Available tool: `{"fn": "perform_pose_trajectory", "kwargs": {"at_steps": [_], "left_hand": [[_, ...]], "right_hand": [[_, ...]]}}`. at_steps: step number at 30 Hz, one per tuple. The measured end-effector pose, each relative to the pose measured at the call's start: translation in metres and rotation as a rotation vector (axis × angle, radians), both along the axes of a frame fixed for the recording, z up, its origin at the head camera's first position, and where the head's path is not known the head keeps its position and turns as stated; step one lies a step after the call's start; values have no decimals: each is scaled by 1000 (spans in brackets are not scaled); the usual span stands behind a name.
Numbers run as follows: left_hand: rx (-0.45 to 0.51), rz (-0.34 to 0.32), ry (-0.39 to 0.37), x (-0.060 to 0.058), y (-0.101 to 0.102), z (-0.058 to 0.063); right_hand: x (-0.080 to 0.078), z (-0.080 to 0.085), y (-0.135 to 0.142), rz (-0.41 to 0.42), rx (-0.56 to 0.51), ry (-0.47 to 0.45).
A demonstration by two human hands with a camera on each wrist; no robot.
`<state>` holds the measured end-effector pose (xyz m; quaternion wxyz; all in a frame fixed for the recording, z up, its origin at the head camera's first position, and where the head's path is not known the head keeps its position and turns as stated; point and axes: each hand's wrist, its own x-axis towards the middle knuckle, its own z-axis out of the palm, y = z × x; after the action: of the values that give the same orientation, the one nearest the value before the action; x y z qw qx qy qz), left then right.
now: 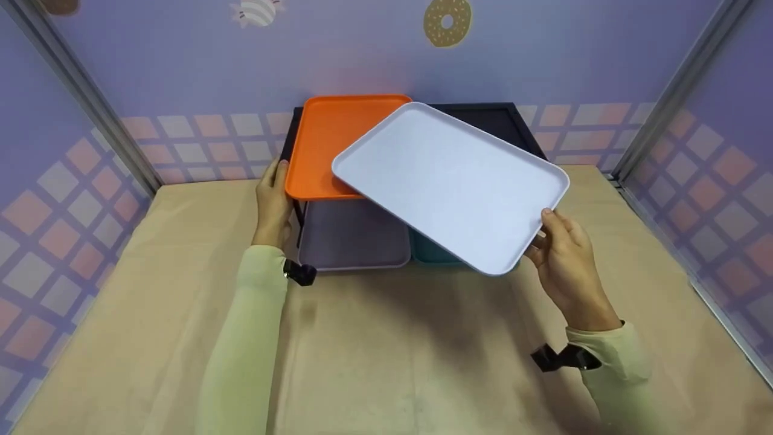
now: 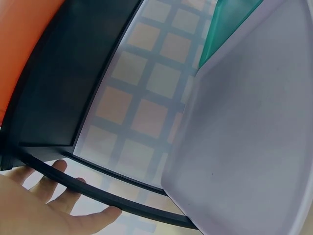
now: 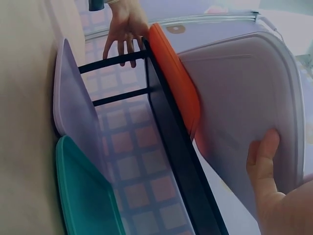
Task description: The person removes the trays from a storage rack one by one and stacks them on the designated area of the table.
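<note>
My right hand point(image 1: 567, 269) pinches the corner of a white rectangular tray point(image 1: 450, 184), thumb on the rim and fingers underneath. The tray is held at a slant above a black two-level rack point(image 1: 492, 121), its far end overlapping an orange tray point(image 1: 326, 142). That orange tray lies on the left of the rack's top. At the rack's left side rests my left hand point(image 1: 272, 205), its fingers extended along the black side frame, as the left wrist view shows. Whether the white tray touches the orange one is hard to tell.
Below the rack's top, a greyish-purple tray point(image 1: 356, 235) lies at left and a teal green tray point(image 3: 88, 191) beside it, partly hidden in the head view. A beige cloth point(image 1: 374, 350) covers the table. Patterned walls point(image 1: 362, 54) enclose the back and sides.
</note>
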<state>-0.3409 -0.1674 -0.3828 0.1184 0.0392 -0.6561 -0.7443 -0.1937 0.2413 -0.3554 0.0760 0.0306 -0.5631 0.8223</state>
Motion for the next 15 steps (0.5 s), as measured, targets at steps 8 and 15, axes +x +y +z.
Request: {"fn": "perform_pose_trajectory", "kwargs": {"at_steps": [8,15], "left_hand": [[-17,2,-2,1,0,0],[-4,5,2,0,0,1]], "right_hand": [[3,-2,1,-2,4,-38],[5,-3,3,8,21,-53]]}}
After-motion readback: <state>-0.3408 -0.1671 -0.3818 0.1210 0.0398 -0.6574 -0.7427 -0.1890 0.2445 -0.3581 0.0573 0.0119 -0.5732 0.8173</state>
